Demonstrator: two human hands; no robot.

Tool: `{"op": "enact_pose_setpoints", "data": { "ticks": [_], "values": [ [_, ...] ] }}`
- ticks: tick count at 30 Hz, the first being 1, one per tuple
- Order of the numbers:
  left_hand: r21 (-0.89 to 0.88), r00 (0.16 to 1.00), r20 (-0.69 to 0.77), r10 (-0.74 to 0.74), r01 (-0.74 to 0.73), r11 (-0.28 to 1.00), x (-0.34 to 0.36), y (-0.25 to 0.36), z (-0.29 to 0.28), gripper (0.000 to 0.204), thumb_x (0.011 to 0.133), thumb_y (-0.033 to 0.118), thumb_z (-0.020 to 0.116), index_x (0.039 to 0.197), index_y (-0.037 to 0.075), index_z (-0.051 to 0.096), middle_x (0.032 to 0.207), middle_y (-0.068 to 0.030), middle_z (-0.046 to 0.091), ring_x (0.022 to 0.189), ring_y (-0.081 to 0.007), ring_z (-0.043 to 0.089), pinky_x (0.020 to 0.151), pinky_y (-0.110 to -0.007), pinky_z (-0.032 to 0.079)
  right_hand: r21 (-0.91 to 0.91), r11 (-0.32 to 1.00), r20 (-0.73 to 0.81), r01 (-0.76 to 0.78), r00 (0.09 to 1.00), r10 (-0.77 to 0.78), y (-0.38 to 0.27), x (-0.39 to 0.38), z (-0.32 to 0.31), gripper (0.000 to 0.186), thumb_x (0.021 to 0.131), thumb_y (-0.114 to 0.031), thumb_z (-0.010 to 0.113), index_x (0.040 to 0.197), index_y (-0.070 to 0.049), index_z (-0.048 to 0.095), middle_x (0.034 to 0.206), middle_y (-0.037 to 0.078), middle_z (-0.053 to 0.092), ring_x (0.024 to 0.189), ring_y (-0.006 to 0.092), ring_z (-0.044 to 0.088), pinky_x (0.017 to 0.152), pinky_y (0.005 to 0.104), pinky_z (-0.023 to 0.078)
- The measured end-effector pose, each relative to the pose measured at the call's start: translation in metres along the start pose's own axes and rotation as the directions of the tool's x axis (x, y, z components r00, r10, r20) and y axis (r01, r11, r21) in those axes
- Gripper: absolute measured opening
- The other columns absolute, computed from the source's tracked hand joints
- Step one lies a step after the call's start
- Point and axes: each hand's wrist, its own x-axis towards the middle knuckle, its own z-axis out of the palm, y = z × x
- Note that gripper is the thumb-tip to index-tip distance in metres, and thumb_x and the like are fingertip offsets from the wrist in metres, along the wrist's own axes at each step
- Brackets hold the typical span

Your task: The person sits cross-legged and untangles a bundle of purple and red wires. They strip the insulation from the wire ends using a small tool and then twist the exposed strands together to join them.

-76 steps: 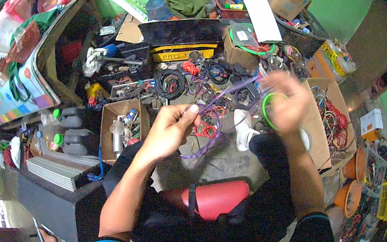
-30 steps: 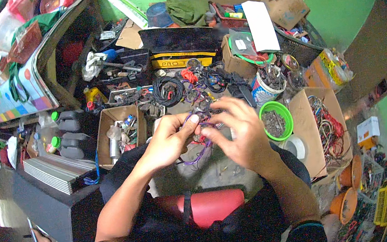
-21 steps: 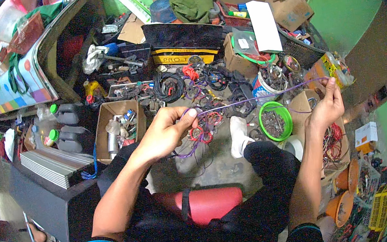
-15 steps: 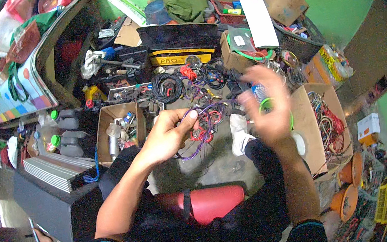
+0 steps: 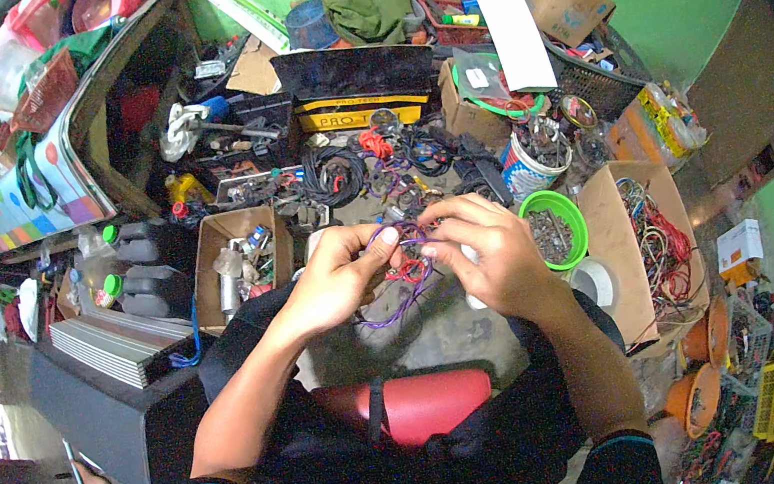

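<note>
Beyond the red pad (image 5: 438,405), the left hand (image 5: 337,275) pinches a purple wire (image 5: 382,324) looped above the floor (image 5: 350,357); whether the right hand (image 5: 490,254), curled beside it, grips too, I cannot tell. Seemingly light, limp and slick, it suits a fingertip pinch where its strands gather.

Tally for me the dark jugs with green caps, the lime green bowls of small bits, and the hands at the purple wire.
Dark jugs with green caps: 2
Lime green bowl of small bits: 1
Left hand plus right hand at the purple wire: 2
Total: 5
</note>
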Motion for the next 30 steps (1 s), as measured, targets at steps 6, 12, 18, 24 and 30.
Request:
{"op": "enact_pose_setpoints", "data": {
  "ticks": [6,12,18,24,30],
  "values": [
    [-0.09,0.997,-0.06,-0.052,0.047,0.995,0.0,-0.008,-0.023,0.037,0.098,0.034,0.049,0.073,0.007,0.056,0.058,0.0062,0.045,0.052,-0.0043,0.037,0.048,-0.025,0.028,0.542,0.832,-0.727,-0.117,0.43,0.535,0.037,-0.007,-0.075,0.021,0.096,-0.017,0.051,0.087,-0.001,0.062,0.092,0.011,0.065,0.078,0.0164,0.061,0.072,0.0321,0.052],
    [0.003,0.983,-0.05,-0.177,0.177,0.984,-0.001,0.012,-0.009,0.035,0.098,0.031,0.049,0.075,0.007,0.057,0.058,0.0051,0.046,0.056,-0.0038,0.039,0.05,-0.024,0.03,-0.099,0.971,-0.695,-0.22,0.713,0.091,0.016,-0.001,-0.051,0.041,0.079,-0.005,0.065,0.118,0.002,0.055,0.118,0.014,0.057,0.117,0.0275,0.049,0.102,0.0385,0.035],
    [-0.092,0.998,-0.033,-0.046,0.043,0.995,-0.001,0.001,0.002,0.035,0.099,0.031,0.047,0.076,0.007,0.059,0.062,0.0053,0.048,0.053,-0.0036,0.039,0.048,-0.023,0.029,-0.045,0.999,-0.023,0.004,1.0,-0.005,-0.012,0.0,0.012,0.018,0.08,-0.022,0.068,0.084,-0.004,0.065,0.106,0.012,0.061,0.103,0.0304,0.057,0.088,0.0417,0.043],
    [-0.158,0.997,0.037,-0.061,0.066,0.985,-0.002,0.009,-0.005,0.035,0.099,0.03,0.046,0.083,0.004,0.063,0.065,0.0052,0.051,0.058,-0.0047,0.043,0.054,-0.023,0.034,0.177,0.978,-0.51,-0.109,0.84,0.186,0.003,0.0,-0.024,0.011,0.083,-0.003,0.061,0.075,0.004,0.063,0.086,0.013,0.065,0.074,0.0177,0.061,0.065,0.0282,0.048],
    [0.134,0.999,-0.054,-0.003,0.011,0.991,0.008,-0.016,-0.02,0.037,0.099,0.028,0.044,0.085,0.0,0.064,0.068,0.0006,0.058,0.065,-0.0081,0.05,0.062,-0.027,0.041,0.513,0.853,-0.698,-0.096,0.531,0.48,0.004,0.004,-0.041,0.027,0.098,-0.016,0.047,0.082,0.001,0.061,0.08,0.008,0.062,0.07,0.0132,0.059,0.071,0.0295,0.046]
  ]
}}
